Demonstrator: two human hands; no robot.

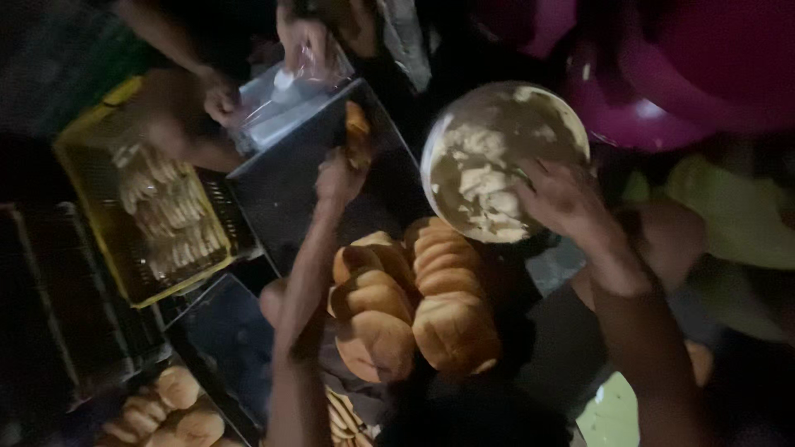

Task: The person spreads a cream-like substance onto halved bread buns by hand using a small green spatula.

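My left hand pinches a bun over the dark tray, while my right hand dips into the white filling in the bowl, though whether its fingers are closed I cannot tell. I judge this the filling step: cream is being scooped while the bun is held up. The next move calls for bringing both hands together without crushing the bun; more buns sit below, and another person's hands work a clear bag by the yellow crate.

pkg: clear plastic bag | top centre, above dark tray | held by co-worker's hands
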